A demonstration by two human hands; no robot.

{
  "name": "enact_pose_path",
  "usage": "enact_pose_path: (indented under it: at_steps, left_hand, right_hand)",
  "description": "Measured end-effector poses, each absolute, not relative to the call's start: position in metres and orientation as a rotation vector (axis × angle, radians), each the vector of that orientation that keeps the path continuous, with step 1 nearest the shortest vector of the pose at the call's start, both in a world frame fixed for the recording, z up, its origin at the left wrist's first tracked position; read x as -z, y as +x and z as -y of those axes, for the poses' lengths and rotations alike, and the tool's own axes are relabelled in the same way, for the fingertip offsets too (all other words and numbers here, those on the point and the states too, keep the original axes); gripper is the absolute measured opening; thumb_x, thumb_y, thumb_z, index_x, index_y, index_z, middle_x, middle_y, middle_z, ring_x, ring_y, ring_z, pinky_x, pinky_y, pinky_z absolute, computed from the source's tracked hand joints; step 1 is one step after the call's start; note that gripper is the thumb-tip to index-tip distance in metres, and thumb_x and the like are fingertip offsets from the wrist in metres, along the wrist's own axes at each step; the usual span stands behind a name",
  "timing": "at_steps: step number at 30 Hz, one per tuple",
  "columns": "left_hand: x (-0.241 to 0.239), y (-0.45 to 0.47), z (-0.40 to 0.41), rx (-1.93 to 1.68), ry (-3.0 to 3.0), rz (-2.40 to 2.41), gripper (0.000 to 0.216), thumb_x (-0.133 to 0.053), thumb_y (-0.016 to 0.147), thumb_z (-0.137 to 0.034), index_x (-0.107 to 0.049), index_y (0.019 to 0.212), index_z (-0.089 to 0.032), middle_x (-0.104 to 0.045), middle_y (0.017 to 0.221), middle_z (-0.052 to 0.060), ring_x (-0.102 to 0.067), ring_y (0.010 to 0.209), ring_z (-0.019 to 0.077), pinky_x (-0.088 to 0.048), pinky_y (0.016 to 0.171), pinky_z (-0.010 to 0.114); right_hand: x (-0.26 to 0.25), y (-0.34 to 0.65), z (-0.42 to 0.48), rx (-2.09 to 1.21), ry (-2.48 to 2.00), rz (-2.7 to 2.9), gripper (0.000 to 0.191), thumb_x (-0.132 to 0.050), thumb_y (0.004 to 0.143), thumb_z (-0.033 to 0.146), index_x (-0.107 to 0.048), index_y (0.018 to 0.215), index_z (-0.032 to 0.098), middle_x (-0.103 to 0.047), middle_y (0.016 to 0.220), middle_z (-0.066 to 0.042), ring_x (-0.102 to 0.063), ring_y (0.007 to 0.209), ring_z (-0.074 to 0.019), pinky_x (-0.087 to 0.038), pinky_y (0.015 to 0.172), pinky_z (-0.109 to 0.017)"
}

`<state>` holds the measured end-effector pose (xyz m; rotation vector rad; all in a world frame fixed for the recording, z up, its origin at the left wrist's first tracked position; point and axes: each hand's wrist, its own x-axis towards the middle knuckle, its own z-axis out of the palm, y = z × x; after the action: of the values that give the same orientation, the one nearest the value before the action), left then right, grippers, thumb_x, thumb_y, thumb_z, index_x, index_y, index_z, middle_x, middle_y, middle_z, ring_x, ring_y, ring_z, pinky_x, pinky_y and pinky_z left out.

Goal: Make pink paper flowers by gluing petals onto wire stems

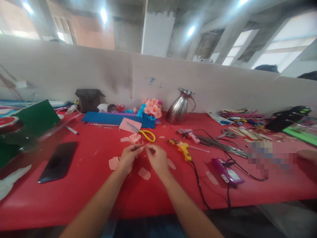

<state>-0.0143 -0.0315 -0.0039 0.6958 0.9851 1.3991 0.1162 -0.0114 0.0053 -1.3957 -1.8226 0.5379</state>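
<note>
My left hand (130,158) and my right hand (157,160) meet over the middle of the red table, fingertips pinched close together. What they pinch is too small and blurred to make out. Around them lie loose pink paper petals (144,173), one partly behind my left wrist. Just beyond my fingers sits a pink paper flower (134,138). Farther back, scissors with yellow handles (148,135) rest across a pink paper sheet (123,124). To the right of my right hand is a yellow glue gun (184,150) with a black cord.
A finished bunch of pink paper flowers (152,109) and a steel jug (179,107) stand by the partition. A phone (58,162) lies left. Rightward are a pink glue gun (192,135), long shears (223,146), a purple power strip (228,173) and another person's hand (307,155).
</note>
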Motion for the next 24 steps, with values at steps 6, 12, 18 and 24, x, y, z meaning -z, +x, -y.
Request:
enact_pose_path:
  at_steps: [6, 12, 18, 24]
  left_hand:
    - [0.001, -0.013, 0.032, -1.334, 0.675, -0.929, 0.034, -0.079, 0.052, -0.025, -0.07, 0.082, -0.012, -0.067, 0.072, 0.006, -0.055, 0.06, 0.0095, -0.04, 0.06, 0.021]
    - [0.01, -0.015, 0.027, -1.358, 0.695, -1.029, 0.028, -0.076, 0.054, -0.03, -0.067, 0.072, -0.01, -0.06, 0.062, 0.0, -0.025, 0.037, -0.0007, -0.017, 0.038, 0.019]
    - [0.014, -0.014, 0.026, -1.338, 0.626, -1.146, 0.031, -0.078, 0.049, -0.029, -0.06, 0.07, -0.014, -0.054, 0.056, -0.004, -0.031, 0.039, 0.0011, -0.02, 0.04, 0.019]
    - [0.021, -0.015, 0.025, -1.263, 0.79, -1.27, 0.02, -0.075, 0.051, -0.017, -0.061, 0.065, -0.014, -0.058, 0.058, -0.001, -0.046, 0.048, 0.0062, -0.033, 0.047, 0.019]
  right_hand:
    - [-0.003, 0.1, 0.032, -0.455, -1.332, 1.915, 0.02, -0.048, 0.075, 0.013, -0.063, 0.086, 0.018, -0.065, 0.091, -0.007, -0.06, 0.082, -0.0183, -0.045, 0.076, -0.03]
    - [-0.005, 0.136, 0.029, -0.605, -1.254, 1.881, 0.027, -0.047, 0.077, 0.021, -0.057, 0.103, 0.021, -0.065, 0.093, -0.005, -0.06, 0.077, -0.0161, -0.047, 0.071, -0.029]
    - [-0.005, 0.246, -0.012, -0.035, -1.908, 1.559, 0.025, -0.057, 0.065, 0.026, -0.059, 0.088, 0.015, -0.064, 0.092, -0.013, -0.057, 0.091, -0.027, -0.042, 0.08, -0.041]
    - [0.003, 0.275, -0.034, -0.525, -1.961, 1.599, 0.011, -0.057, 0.06, 0.025, -0.059, 0.069, 0.019, -0.055, 0.054, 0.002, -0.052, 0.052, -0.0146, -0.037, 0.05, -0.025]
